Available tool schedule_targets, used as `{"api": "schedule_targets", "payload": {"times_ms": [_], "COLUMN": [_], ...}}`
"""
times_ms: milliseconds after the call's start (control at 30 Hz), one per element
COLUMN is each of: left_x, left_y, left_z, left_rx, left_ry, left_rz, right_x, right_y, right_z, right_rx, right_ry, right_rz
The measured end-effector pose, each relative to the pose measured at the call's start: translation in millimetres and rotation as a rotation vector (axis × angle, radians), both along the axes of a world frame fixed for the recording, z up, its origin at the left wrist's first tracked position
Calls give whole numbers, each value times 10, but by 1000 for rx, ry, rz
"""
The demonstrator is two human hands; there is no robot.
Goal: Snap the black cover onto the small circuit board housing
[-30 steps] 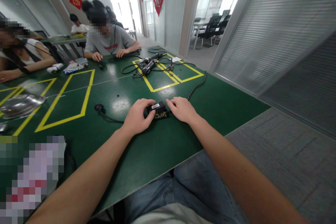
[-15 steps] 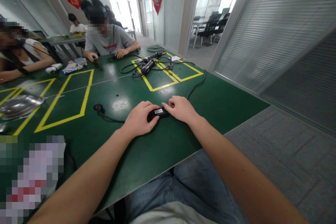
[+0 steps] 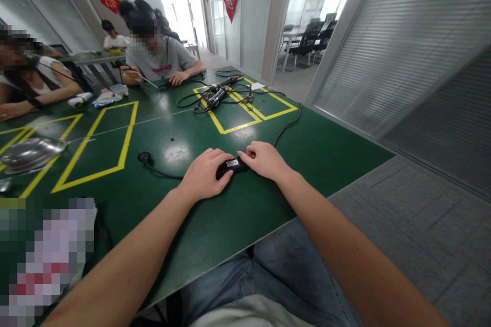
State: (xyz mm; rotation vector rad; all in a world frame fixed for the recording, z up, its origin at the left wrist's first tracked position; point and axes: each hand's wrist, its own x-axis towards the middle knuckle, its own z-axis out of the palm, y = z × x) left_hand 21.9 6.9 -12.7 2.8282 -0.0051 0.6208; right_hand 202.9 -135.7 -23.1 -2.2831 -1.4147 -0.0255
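A black power adapter (image 3: 232, 164) with a white label lies on the green table in front of me. My left hand (image 3: 207, 172) is wrapped round its left end, thumb below and fingers above. My right hand (image 3: 264, 159) closes on its right end, the fingers curled and partly hidden. From the left side a cable runs to a black plug (image 3: 144, 157) resting on the table. Another dark cable (image 3: 287, 125) leads from behind my right hand toward the back right.
Black electric screwdrivers (image 3: 218, 96) with tangled cords lie across yellow tape rectangles. A metal bowl (image 3: 30, 154) stands at the left. Across the table (image 3: 330, 138), a person in a grey shirt (image 3: 169, 59) holds a thin rod; another person (image 3: 46, 79) sits at far left.
My hands and the adapter stay in place. The person across the table has raised one hand, and a thin rod now shows in it.
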Motion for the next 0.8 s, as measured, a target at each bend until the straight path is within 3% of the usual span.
{"api": "schedule_targets", "payload": {"times_ms": [233,367,500,633,800], "left_x": [18,59,91,95,67], "left_y": [12,36,85,123,142], "left_z": [-17,-9,-11,-45,-86], "left_rx": [-88,-70,-148,-154,-42], "left_ry": [-26,-91,-17,21,-125], "left_rz": [69,340,589,609,529], "right_x": [-20,-29,-24,-21,-35], "right_y": [-6,-3,-1,-4,-4], "right_z": [30,59,61,46,38], "right_rx": [-89,-149,-161,-133,-122], "right_ry": [-93,-115,-113,-104,-109], "right_rz": [10,-13,2,1,2]}}
